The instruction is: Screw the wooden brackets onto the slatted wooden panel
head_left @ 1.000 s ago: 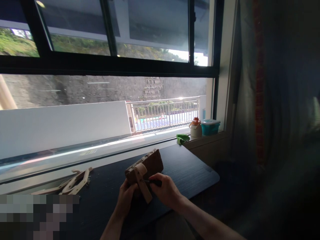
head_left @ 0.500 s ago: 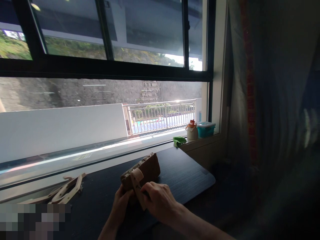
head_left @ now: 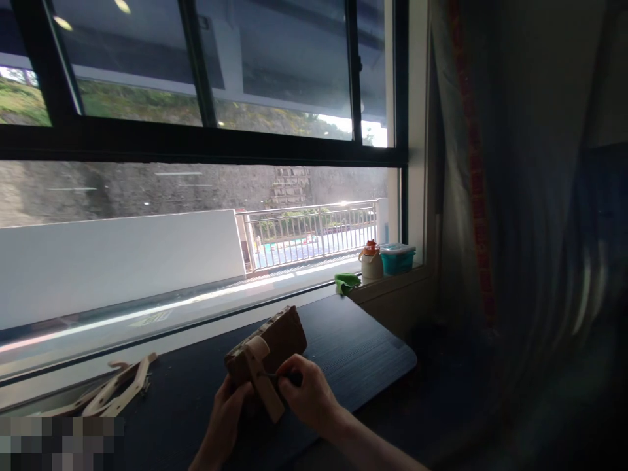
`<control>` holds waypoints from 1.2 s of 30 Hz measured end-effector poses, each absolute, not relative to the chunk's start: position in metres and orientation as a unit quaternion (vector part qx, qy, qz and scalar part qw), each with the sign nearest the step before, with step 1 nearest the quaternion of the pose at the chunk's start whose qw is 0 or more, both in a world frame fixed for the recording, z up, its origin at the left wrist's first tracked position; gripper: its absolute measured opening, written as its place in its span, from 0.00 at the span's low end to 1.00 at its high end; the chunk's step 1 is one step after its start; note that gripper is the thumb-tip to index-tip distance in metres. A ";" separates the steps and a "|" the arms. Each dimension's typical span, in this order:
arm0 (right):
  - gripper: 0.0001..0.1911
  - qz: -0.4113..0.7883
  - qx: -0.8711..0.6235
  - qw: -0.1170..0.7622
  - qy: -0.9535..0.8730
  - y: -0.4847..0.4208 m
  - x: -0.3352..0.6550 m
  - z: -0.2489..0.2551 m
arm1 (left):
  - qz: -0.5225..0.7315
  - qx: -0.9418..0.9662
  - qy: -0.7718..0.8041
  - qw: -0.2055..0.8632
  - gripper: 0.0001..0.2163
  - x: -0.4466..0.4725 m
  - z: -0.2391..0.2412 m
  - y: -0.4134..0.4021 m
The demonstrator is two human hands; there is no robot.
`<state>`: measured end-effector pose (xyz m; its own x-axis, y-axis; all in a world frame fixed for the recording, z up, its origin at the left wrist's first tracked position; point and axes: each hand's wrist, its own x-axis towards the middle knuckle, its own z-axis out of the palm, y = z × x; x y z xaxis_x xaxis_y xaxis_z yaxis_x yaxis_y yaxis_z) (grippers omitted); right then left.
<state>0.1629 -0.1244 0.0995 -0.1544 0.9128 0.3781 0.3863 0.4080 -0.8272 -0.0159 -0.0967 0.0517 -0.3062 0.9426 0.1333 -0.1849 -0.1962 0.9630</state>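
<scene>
- Since a second ago, the wooden model (head_left: 275, 337) and both hands have slid left and lower in my view.
- Loose wooden pieces (head_left: 118, 396) lie far left on the dark table (head_left: 358, 353), well apart from the model; a green cloth (head_left: 346, 282), a jar (head_left: 371, 260) and a teal box (head_left: 397, 258) sit by the window.
- It is brown, blocky and tilted, with a pale strip (head_left: 262, 386) across its front.
- My left hand (head_left: 223, 415) grips its near end; my right hand (head_left: 304, 399) pinches a thin dark tool (head_left: 287, 377) against the strip.
</scene>
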 end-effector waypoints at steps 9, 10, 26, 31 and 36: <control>0.10 0.313 -0.450 0.457 -0.700 -0.124 0.170 0.105 | 0.657 0.382 0.470 0.449 0.15 -0.019 0.048 -0.094; 0.10 0.313 -0.450 0.459 -0.699 -0.124 0.170 0.104 | 0.655 0.381 0.469 0.454 0.16 -0.019 0.048 -0.095; 0.13 0.281 -0.443 0.459 -0.717 -0.121 0.168 0.094 | 0.642 0.379 0.482 0.461 0.31 -0.025 0.045 -0.088; 0.13 0.253 -0.462 0.429 -0.734 -0.123 0.167 0.095 | 0.647 0.395 0.474 0.447 0.31 -0.022 0.048 -0.086; 0.12 0.266 -0.460 0.423 -0.734 -0.127 0.168 0.099 | 0.628 0.393 0.478 0.472 0.28 -0.025 0.047 -0.084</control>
